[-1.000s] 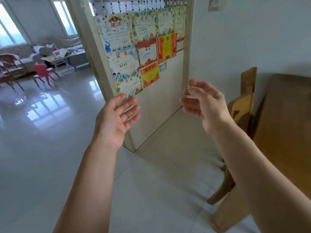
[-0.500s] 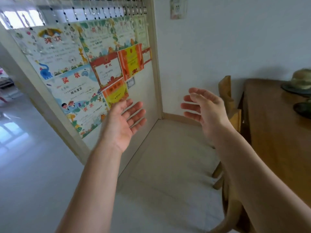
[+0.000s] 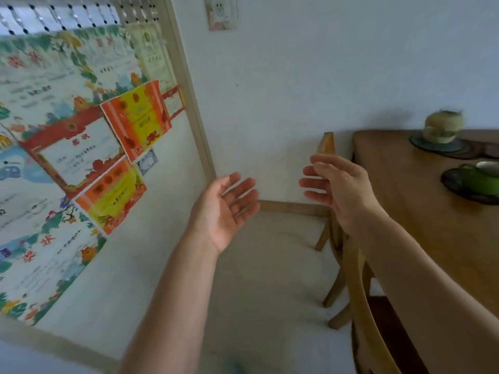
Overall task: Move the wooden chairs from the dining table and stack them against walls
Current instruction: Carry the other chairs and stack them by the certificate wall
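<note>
Two wooden chairs stand tucked against the left side of the brown dining table [image 3: 421, 201]. The near chair [image 3: 361, 298] shows its curved backrest beside my right forearm. Of the far chair [image 3: 327, 143] only the top of the back and a leg show behind my right hand. My left hand [image 3: 225, 211] is raised palm up with relaxed fingers and holds nothing. Held out over the near chair's back, my right hand [image 3: 340, 190] is open and touches nothing.
A partition panel [image 3: 89, 163] covered with colourful certificates runs along the left. A white wall [image 3: 310, 85] with a baseboard closes the far end. On the table sit a round woven pot [image 3: 442, 126] on a mat and a green cup [image 3: 483, 176]. Pale floor lies between panel and chairs.
The view has swung right, away from the living room, toward the table. The pot and green cup have come into sight. Both hands stay raised and open, now closer to the chairs.
</note>
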A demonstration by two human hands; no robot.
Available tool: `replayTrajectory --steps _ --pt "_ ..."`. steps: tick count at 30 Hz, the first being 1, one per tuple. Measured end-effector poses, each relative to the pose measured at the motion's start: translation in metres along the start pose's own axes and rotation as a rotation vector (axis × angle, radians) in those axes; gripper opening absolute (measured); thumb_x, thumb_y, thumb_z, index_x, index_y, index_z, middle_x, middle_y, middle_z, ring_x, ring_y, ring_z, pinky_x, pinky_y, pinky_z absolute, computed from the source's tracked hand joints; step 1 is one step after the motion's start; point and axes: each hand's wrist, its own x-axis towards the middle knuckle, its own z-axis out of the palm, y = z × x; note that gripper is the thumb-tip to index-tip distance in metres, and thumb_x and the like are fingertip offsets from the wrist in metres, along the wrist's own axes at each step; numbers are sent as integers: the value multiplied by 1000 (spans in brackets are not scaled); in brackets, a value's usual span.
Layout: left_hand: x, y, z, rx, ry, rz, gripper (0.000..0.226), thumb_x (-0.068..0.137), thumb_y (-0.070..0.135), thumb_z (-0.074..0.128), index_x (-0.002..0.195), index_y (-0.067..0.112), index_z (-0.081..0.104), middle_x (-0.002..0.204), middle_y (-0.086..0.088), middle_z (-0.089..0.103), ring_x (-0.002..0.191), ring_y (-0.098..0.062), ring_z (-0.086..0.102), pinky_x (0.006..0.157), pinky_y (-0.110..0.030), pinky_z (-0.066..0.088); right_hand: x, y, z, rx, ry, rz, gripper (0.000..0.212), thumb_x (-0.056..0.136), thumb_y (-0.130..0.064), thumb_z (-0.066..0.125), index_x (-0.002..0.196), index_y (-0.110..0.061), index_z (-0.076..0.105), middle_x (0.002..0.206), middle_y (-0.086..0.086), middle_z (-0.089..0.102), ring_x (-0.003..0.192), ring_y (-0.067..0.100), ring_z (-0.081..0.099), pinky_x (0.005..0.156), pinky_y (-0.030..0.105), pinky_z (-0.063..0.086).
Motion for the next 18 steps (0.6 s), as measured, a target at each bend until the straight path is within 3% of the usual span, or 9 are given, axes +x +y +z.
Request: replayTrajectory --steps 6,13,18 --pt "114 1 25 48 -141 -161 17 95 23 47 103 14 60 87 -7 75 73 -21 70 62 -32 60 91 10 -7 -46 152 -43 15 96 -13 56 93 -20 69 88 5 71 68 16 72 62 33 56" --pt "249 33 55 179 -243 -237 19 97 24 48 107 12 59 85 -7 76 72 -21 72 65 -34 60 197 23 22 -65 297 -10 12 97 -14 57 96 -19 68 91 6 71 71 15 73 61 30 56" --pt "327 17 95 452 -314 -300 20 99 22 47 111 10 57 94 -10 72 78 -23 69 71 -37 57 260 30 16 -166 409 17 12 95 -9 57 99 -14 67 84 6 68 69 14 68 59 29 60"
